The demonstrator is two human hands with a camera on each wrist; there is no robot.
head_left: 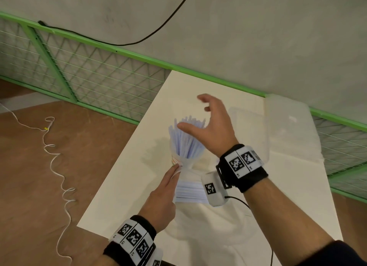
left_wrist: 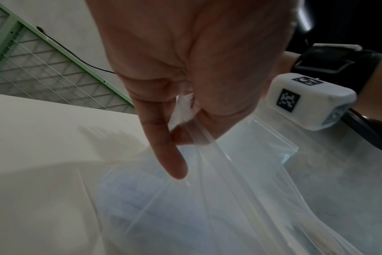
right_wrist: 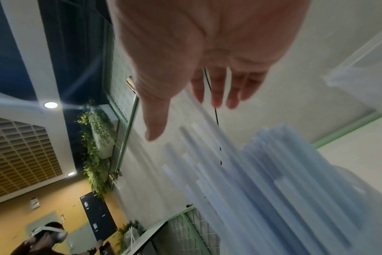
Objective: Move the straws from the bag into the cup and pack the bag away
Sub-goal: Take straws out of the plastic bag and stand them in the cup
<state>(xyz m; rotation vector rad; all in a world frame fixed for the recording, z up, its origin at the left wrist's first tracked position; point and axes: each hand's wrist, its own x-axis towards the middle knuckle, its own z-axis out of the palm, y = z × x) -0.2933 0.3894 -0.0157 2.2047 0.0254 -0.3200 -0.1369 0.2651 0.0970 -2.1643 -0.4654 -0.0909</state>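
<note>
Head view: pale blue plastic straws [head_left: 186, 138] stand fanned out in a small paper cup [head_left: 175, 161] on the white desk [head_left: 123, 186]. Only a strip of the cup's printed wall shows, at the left of the bundle's base.

Right hand [head_left: 213, 126] hovers above the straw tops, fingers spread and relaxed, holding nothing; grip slack. Whether the thumb touches the straws cannot be told. Right wrist view agrees: open palm [right_wrist: 207, 43] over blurred straw tips [right_wrist: 262, 172].

Left hand [head_left: 161, 198] lies low on the desk, just beside the cup. Its grip is closed on the clear plastic bag [head_left: 188, 188]: left wrist view shows thumb and curled fingers [left_wrist: 185, 134] pinching a gathered fold of the film [left_wrist: 185, 198], index finger pointing down along it. More pale blue straws lie stacked flat in the bag under the right wrist, near the cup.

A clear plastic lidded box [head_left: 278, 126] sits on the desk to the right, near the green mesh fence [head_left: 79, 75]. A white cord [head_left: 57, 166] trails on the brown floor at left.
</note>
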